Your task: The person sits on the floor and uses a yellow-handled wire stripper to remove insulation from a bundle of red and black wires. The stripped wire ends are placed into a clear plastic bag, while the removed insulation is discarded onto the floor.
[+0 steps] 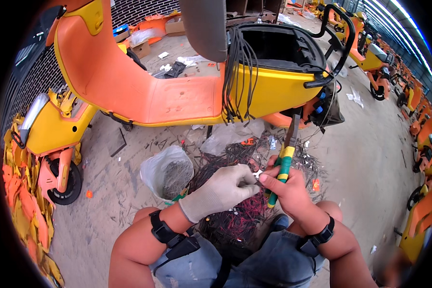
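Observation:
My gloved left hand and bare right hand meet over a heap of cut black and red wires on the floor. Between their fingertips is a small white piece, perhaps a connector; its exact kind cannot be told. My right hand also holds pliers or cutters with green and yellow handles, jaws pointing away from me. A bundle of dark cables hangs over the side of a yellow and orange scooter in front.
A white plastic bag holding thin wire scraps stands left of the heap. Another scooter and stacked orange and yellow panels are at the left. Clear plastic sheeting lies below the front scooter. Rows of scooters line the right.

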The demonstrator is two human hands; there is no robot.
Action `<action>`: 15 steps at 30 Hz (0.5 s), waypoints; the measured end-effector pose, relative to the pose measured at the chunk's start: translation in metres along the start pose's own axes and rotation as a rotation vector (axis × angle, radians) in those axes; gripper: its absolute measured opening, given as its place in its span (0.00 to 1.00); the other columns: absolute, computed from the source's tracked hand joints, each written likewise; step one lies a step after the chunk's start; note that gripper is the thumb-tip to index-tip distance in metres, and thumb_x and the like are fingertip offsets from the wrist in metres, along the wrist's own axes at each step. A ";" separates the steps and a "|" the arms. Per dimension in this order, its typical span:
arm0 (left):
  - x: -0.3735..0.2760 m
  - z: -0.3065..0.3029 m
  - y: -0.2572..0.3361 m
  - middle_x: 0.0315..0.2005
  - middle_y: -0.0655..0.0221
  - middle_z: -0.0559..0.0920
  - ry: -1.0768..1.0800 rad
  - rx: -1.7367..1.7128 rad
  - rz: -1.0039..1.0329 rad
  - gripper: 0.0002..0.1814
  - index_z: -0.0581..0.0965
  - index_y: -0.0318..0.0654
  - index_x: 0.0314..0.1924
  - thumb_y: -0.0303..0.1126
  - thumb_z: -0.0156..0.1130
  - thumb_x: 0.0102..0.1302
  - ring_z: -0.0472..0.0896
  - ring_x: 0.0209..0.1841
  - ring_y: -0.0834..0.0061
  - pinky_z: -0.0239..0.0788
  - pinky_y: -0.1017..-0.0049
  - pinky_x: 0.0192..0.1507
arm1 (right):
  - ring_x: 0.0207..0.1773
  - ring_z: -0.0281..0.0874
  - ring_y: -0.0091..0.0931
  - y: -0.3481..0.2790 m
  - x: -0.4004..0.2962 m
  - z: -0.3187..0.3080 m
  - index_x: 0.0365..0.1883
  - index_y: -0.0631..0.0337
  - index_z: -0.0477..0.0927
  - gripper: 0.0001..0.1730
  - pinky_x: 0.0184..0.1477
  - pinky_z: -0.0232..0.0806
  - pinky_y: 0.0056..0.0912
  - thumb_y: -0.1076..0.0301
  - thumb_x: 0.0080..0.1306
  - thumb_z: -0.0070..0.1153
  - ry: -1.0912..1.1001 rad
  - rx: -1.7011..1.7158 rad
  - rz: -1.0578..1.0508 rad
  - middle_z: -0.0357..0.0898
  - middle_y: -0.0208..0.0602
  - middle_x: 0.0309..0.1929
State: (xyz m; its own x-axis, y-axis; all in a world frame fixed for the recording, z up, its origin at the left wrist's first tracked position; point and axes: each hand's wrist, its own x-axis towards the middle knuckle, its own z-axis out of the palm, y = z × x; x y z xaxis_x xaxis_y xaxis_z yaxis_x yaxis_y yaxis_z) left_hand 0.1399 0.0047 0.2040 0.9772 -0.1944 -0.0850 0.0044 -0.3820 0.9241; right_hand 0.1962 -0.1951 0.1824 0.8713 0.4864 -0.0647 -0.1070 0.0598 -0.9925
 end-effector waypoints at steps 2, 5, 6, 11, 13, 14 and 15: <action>-0.001 0.001 -0.002 0.30 0.71 0.80 0.022 -0.040 -0.044 0.11 0.75 0.35 0.34 0.31 0.70 0.65 0.78 0.36 0.84 0.73 0.76 0.39 | 0.48 0.74 0.20 -0.006 -0.002 0.006 0.36 0.67 0.86 0.09 0.48 0.69 0.27 0.69 0.62 0.71 0.007 0.068 0.059 0.71 0.32 0.53; -0.001 0.007 0.004 0.28 0.73 0.79 -0.050 -0.317 -0.146 0.08 0.73 0.35 0.40 0.28 0.65 0.70 0.77 0.32 0.84 0.71 0.79 0.35 | 0.49 0.74 0.22 0.004 0.001 0.001 0.36 0.65 0.87 0.09 0.50 0.69 0.28 0.69 0.62 0.71 0.003 -0.048 -0.070 0.71 0.31 0.53; -0.001 0.009 0.002 0.26 0.73 0.78 -0.039 -0.313 -0.122 0.08 0.72 0.36 0.41 0.28 0.63 0.71 0.75 0.29 0.85 0.68 0.79 0.31 | 0.50 0.73 0.22 0.002 0.001 0.001 0.37 0.64 0.87 0.09 0.51 0.68 0.28 0.69 0.63 0.70 -0.002 -0.061 -0.068 0.71 0.32 0.53; -0.004 0.005 0.026 0.27 0.74 0.78 -0.062 -0.241 -0.132 0.07 0.76 0.32 0.43 0.29 0.57 0.75 0.76 0.30 0.83 0.70 0.78 0.34 | 0.52 0.72 0.25 -0.002 0.002 -0.004 0.37 0.63 0.87 0.09 0.54 0.67 0.30 0.67 0.64 0.70 -0.001 -0.064 -0.087 0.71 0.34 0.52; -0.004 0.003 0.019 0.30 0.71 0.82 -0.087 -0.183 -0.089 0.08 0.78 0.30 0.43 0.29 0.57 0.75 0.79 0.33 0.82 0.73 0.78 0.38 | 0.53 0.71 0.25 -0.006 -0.001 -0.002 0.37 0.62 0.87 0.08 0.55 0.67 0.31 0.68 0.64 0.70 -0.020 -0.021 -0.057 0.71 0.34 0.52; -0.005 0.005 0.015 0.30 0.70 0.83 -0.066 -0.195 -0.085 0.07 0.78 0.30 0.43 0.28 0.57 0.74 0.80 0.34 0.82 0.74 0.78 0.39 | 0.53 0.71 0.25 -0.007 -0.001 -0.001 0.36 0.62 0.87 0.08 0.55 0.66 0.32 0.68 0.63 0.70 -0.032 0.000 -0.042 0.71 0.34 0.51; -0.004 0.007 0.013 0.30 0.69 0.83 -0.049 -0.209 -0.084 0.07 0.78 0.30 0.42 0.28 0.58 0.74 0.81 0.35 0.81 0.74 0.78 0.40 | 0.53 0.71 0.25 -0.006 -0.002 -0.001 0.36 0.62 0.87 0.08 0.55 0.66 0.32 0.68 0.63 0.70 -0.027 -0.012 -0.049 0.71 0.34 0.51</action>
State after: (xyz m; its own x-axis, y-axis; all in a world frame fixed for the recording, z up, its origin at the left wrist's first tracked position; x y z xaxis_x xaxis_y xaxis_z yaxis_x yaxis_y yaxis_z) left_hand 0.1341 -0.0057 0.2136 0.9602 -0.2152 -0.1783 0.1342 -0.2044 0.9696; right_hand 0.1957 -0.1972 0.1879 0.8622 0.5064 -0.0138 -0.0589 0.0733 -0.9956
